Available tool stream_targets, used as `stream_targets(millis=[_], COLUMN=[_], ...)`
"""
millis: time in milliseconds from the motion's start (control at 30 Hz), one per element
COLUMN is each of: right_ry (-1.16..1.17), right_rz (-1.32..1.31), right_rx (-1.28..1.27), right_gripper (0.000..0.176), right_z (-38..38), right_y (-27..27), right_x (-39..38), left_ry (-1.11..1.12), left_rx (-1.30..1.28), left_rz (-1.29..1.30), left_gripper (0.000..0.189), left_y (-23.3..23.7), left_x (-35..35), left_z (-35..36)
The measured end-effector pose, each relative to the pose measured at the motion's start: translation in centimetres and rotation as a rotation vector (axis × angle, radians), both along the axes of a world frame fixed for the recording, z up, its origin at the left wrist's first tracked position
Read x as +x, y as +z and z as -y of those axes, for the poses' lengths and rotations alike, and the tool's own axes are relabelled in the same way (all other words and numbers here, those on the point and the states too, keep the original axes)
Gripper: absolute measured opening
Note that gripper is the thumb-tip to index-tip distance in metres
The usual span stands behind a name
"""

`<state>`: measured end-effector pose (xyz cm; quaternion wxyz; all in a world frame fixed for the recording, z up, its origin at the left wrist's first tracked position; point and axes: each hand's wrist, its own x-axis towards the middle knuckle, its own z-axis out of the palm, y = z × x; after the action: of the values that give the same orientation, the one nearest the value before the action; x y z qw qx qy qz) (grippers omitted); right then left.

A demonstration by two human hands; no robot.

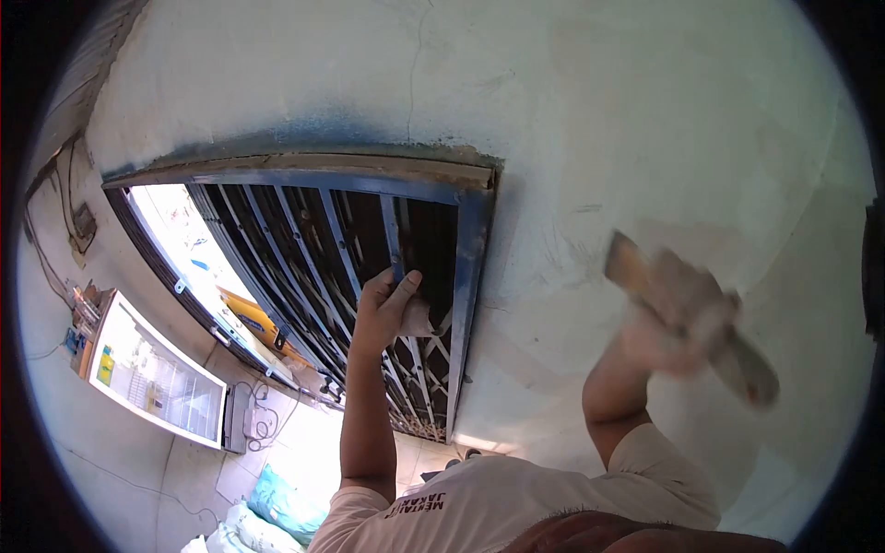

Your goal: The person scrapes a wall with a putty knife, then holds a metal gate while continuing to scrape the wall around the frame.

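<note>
My right hand [666, 339] is raised in front of the pale wall [572, 92], closed around a long flat scraper-like tool [630, 264]. Motion smears both; the tool's broad brown end points up to the left, and its handle runs down to the right. My left hand [380, 309] is held up and overlaps the folding metal gate [323, 249]. Its thumb is raised and its fingers are curled. Against the palm hangs a small pale greyish-pink piece [418, 319], which I cannot tell the kind of.
A blue-painted frame [472, 276] edges the gate, with a rough ledge [369, 166] along its top. To the left stand a glass-fronted cabinet [161, 382] and a yellow object [249, 315] beyond the gate opening. Pale blue and white bags [281, 502] lie on the floor below.
</note>
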<state>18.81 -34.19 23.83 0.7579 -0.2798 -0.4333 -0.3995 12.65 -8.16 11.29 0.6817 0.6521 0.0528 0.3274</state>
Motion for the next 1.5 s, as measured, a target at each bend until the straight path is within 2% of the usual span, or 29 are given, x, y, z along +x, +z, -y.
stream_targets(millis=[67, 133, 233, 333, 433, 467, 567, 667, 767, 833, 900, 967, 1067, 1167, 1233, 1300, 1367, 1433, 1500], right_ry=[0.217, 0.061, 0.091, 0.179, 0.362, 0.336, 0.038, 0.272, 0.406, -0.341, -0.385, 0.269, 0.307, 0.403, 0.006, 0.091, 0.446, -0.083, -0.189], right_rz=[0.194, 0.131, 0.003, 0.020, 0.402, 0.393, 0.004, 0.121, 0.377, 0.209, 0.114, 0.109, 0.140, 0.428, 0.020, -0.173, 0.092, 0.095, 0.241], right_rx=[-0.021, 0.096, -0.151, 0.019, 0.015, 0.010, -0.273, -0.226, -0.056, -0.115, -0.187, -0.256, -0.101, -0.139, -0.029, 0.076, -0.261, -0.230, -0.171], right_gripper=[0.035, 0.034, 0.031, 0.028, 0.027, 0.025, 0.026, 0.028, 0.027, 0.027, 0.026, 0.027, 0.024, 0.021, 0.020, 0.023, 0.025, 0.027, 0.026], right_z=[2.6, 1.6, -1.4, -0.8, 2.3, 2.7, -0.8, -0.6, 1.6, 1.1, 0.4, -0.6, 0.9, 4.0, 1.0, -1.9, -0.7, 0.6, 1.5], right_y=[-0.3, -0.5, 1.3, 1.0, 1.0, 0.6, 0.7, 0.8, 0.7, 0.7, 0.5, 0.5, 0.5, 0.5, 0.3, -0.2, -0.2, 0.0, 0.2], right_x=[-1.1, -0.4, 2.7, 0.6, -1.5, -1.3, 2.9, 1.7, -0.4, -0.3, 1.0, 3.7, 1.2, -0.4, 1.3, 3.7, 5.1, 1.0, -0.5], left_ry=[0.016, 0.001, -0.035, -0.009, -0.002, -0.012, -0.017, -0.031, -0.026, -0.026, -0.046, -0.049, -0.041, -0.028, -0.033, -0.046, -0.043, -0.027, -0.007], left_rx=[0.064, 0.052, -0.029, -0.005, 0.018, 0.019, -0.007, -0.034, -0.022, -0.012, -0.008, -0.035, -0.032, -0.001, -0.023, -0.084, -0.061, -0.029, 0.006], left_rz=[-0.001, -0.008, -0.017, -0.018, -0.025, -0.041, -0.035, -0.021, -0.025, -0.030, -0.037, -0.028, -0.032, -0.038, -0.035, -0.016, -0.021, -0.022, -0.036], left_gripper=[0.024, 0.024, 0.024, 0.025, 0.024, 0.023, 0.022, 0.020, 0.019, 0.019, 0.019, 0.019, 0.020, 0.020, 0.019, 0.019, 0.018, 0.017, 0.017], left_y=[0.0, -0.2, -0.3, 0.1, 0.5, 0.4, 0.7, 0.8, 0.7, 0.6, 0.5, 0.9, 0.7, 0.3, 0.3, 0.8, 0.6, 0.4, 0.1], left_x=[0.0, -0.1, -0.1, -0.2, -0.2, -0.2, -0.4, -0.4, -0.4, -0.3, -0.4, -0.6, -0.4, -0.2, -0.2, -0.3, -0.4, -0.3, -0.2], left_z=[-0.4, -0.4, -0.1, 0.1, 0.0, -0.2, 0.2, 0.5, 0.3, 0.1, 0.0, 0.5, 0.4, -0.2, 0.1, 0.7, 0.6, 0.2, 0.0])
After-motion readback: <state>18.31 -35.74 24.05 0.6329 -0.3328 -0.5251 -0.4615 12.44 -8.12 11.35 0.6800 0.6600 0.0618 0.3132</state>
